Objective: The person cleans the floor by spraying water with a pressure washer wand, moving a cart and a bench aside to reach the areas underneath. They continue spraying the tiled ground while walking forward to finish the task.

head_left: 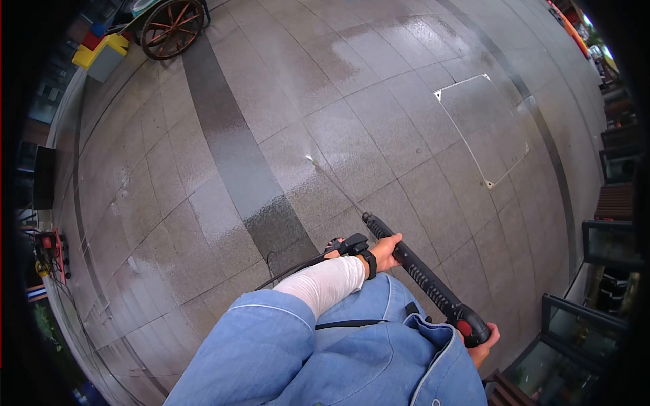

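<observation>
A long black spray lance [425, 279] runs diagonally from lower right to upper left. Its thin metal tube ends in a nozzle [311, 160] with whitish spray at the tip, over wet grey paving [352, 128]. My left hand [386, 252] is wrapped round the front part of the black body, below a wrist with a black band and a white sleeve. At the rear end, beside a red round part, my right hand [482, 346] grips the handle, its fingers partly hidden behind it.
A cart wheel [172, 28] and a yellow-and-grey box [103, 57] stand at the upper left. Red equipment [53, 256] with cables is at the far left. A white-edged floor cover [482, 132] lies to the right. Dark-framed panels [582, 318] line the right edge.
</observation>
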`<state>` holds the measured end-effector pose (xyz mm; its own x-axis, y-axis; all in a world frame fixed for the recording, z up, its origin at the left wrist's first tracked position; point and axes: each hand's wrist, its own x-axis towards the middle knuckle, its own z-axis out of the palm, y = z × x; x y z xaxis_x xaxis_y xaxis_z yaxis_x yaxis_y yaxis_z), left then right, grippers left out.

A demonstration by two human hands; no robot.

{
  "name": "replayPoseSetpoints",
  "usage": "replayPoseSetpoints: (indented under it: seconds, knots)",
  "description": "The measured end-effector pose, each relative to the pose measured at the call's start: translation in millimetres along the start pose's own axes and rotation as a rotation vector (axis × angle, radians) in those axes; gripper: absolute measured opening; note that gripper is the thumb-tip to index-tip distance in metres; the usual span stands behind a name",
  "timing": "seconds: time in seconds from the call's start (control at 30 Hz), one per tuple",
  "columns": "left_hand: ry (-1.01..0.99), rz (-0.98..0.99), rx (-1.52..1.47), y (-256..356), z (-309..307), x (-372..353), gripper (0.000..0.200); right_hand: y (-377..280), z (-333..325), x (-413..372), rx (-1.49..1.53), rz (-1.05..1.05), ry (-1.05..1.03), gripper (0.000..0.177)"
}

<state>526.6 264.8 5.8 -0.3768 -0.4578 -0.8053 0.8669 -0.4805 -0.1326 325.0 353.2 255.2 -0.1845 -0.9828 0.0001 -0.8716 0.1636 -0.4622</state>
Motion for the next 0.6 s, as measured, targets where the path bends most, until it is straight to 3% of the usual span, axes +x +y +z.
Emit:
replayPoseSetpoints:
  seconds: [0.6]
  knots:
    - [-0.045,0.0,0.029,-0.1,-0.3,0.8,0.036,8.2,1.9,-2.4,0.006,0.021,0.016,0.068]
